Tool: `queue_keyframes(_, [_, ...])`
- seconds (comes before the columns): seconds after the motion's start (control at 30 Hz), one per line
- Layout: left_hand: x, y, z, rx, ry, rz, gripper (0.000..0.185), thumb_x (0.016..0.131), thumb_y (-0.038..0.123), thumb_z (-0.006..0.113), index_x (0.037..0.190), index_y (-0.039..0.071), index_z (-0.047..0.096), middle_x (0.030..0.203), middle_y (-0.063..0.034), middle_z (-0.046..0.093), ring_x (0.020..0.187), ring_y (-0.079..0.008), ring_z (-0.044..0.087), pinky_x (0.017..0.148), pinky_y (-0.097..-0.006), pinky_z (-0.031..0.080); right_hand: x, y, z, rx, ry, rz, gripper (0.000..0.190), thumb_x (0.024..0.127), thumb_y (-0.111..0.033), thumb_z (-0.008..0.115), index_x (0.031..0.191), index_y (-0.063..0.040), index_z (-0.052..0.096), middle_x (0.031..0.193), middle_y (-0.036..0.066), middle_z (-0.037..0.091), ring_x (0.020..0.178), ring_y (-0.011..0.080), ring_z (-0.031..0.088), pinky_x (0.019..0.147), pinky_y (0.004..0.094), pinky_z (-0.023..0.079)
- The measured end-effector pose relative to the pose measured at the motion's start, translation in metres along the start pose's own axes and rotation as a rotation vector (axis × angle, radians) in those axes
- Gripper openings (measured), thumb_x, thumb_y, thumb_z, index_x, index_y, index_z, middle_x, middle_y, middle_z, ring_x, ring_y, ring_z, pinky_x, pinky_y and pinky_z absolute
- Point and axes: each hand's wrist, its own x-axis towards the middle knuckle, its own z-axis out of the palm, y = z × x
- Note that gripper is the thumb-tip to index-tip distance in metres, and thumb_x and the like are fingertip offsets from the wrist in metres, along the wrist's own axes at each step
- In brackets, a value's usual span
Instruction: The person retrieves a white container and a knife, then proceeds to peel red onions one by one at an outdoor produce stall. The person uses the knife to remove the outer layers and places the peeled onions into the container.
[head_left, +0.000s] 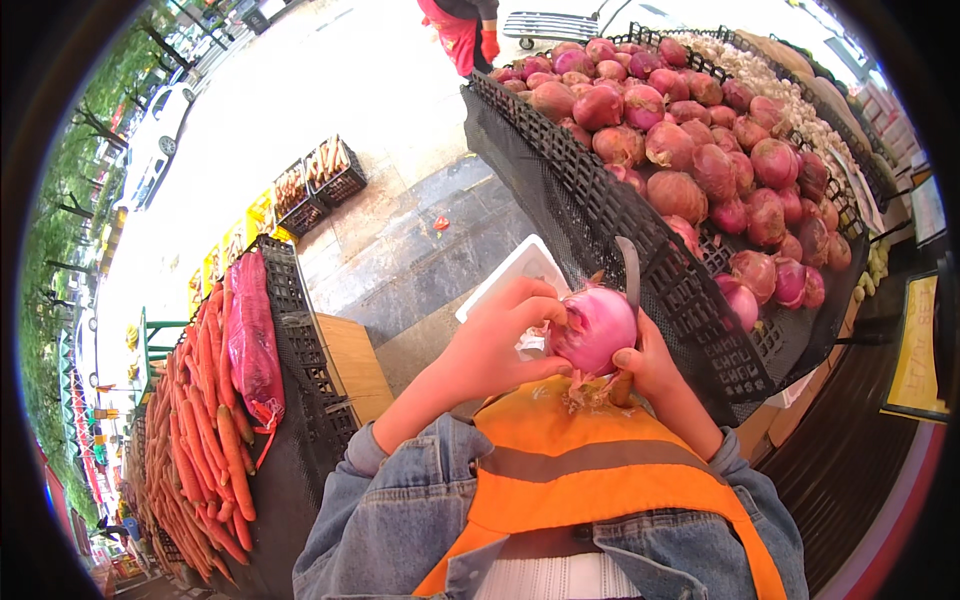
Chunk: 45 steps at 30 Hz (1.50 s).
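Close before my chest is a red onion (600, 334), its smooth pink-purple side showing, with dry skin hanging loose below. My left hand (502, 334) grips its left side, fingertips and thumb on the skin. In my right hand (654, 358) is a knife with a curved blade (630, 270) pointing up beside the onion. The thumb of that hand presses on the onion's right side. Part of the knife is hidden behind the onion and my fingers. Bits of papery peel (581, 391) lie on my orange apron (600, 480). A white foam box (521, 262) is partly behind my left hand.
Piled red onions (690, 142) fill black crates (637, 240) on the right, with garlic (757, 75) beyond. At left are carrots (202, 420) and a pink mesh bag (255, 337). More crates (337, 180) stand on the pavement. A person (469, 34) with red gloves stands near a trolley (551, 26).
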Motion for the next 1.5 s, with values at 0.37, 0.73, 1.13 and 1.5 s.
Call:
queue_keyframes(0.37, [-0.002,-0.007,0.010,-0.055,0.057,0.108,0.030,0.070,0.013,0.082,0.089,0.008,0.060,0.105,-0.0075,0.056,0.098,-0.0272,0.057,0.083,-0.0360,0.049,-0.008,0.000,0.008,0.170,0.053,0.027,0.083,0.068,-0.030,0.075,0.134,0.006,0.041,0.126,0.013,0.054,0.114,0.0207,0.056,0.101,0.0346,0.043])
queue_keyframes(0.73, [0.010,0.013,0.001,0.164,0.008,0.187,0.017,0.077,0.010,0.071,0.092,0.010,0.064,0.095,-0.0051,0.060,0.090,-0.0260,0.060,0.077,-0.0356,0.050,-0.009,0.002,-0.001,0.152,0.032,0.033,0.080,0.070,-0.029,0.072,0.134,0.007,0.041,0.125,0.013,0.055,0.113,0.0200,0.057,0.101,0.0340,0.044])
queue_keyframes(1.13, [-0.003,0.003,0.013,0.068,0.185,0.107,0.015,0.078,-0.003,0.065,0.089,0.005,0.060,0.091,-0.0096,0.059,0.083,-0.0250,0.061,0.072,-0.0322,0.049,-0.026,-0.019,-0.013,0.504,-0.094,0.115,0.097,0.070,-0.054,0.077,0.136,0.006,0.038,0.128,0.015,0.055,0.114,0.0225,0.058,0.100,0.0365,0.047])
queue_keyframes(1.5, [-0.008,0.020,0.045,-0.130,0.116,-0.027,0.051,0.076,0.007,0.075,0.125,0.008,0.059,0.123,-0.0113,0.054,0.109,-0.0238,0.056,0.087,-0.0333,0.051,-0.026,-0.021,-0.008,0.070,-0.072,-0.012,0.086,0.075,-0.046,0.070,0.136,0.006,0.040,0.128,0.014,0.056,0.114,0.0226,0.058,0.096,0.0366,0.048])
